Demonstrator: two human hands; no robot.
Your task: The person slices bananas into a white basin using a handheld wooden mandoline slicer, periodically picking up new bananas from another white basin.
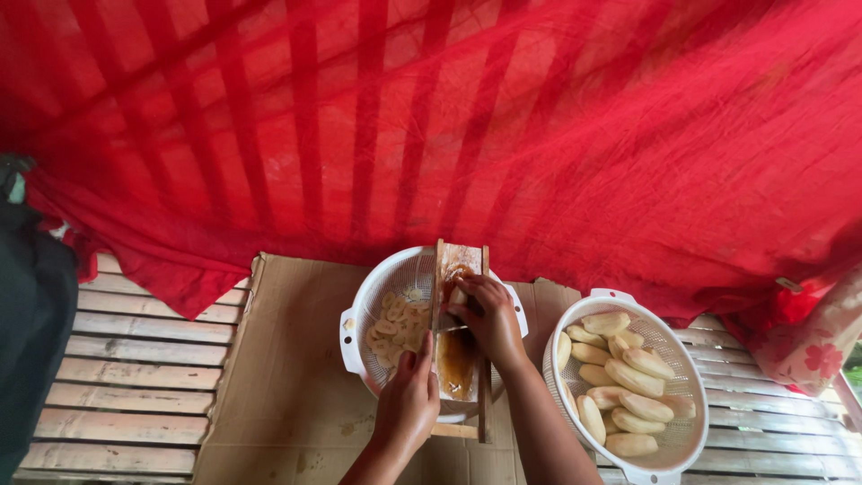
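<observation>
A wooden slicer board lies across a white colander that holds several thin pale slices. My left hand grips the board's left edge near its lower end. Higher on the board, my right hand presses a peeled pale fruit piece against the blade area; most of the piece is hidden under the fingers. To the right stands a second white colander filled with several whole peeled pale fruits.
Both colanders rest on flattened brown cardboard over a slatted wooden platform. A red mesh cloth hangs across the back. A dark garment is at the left edge, a floral fabric at the right.
</observation>
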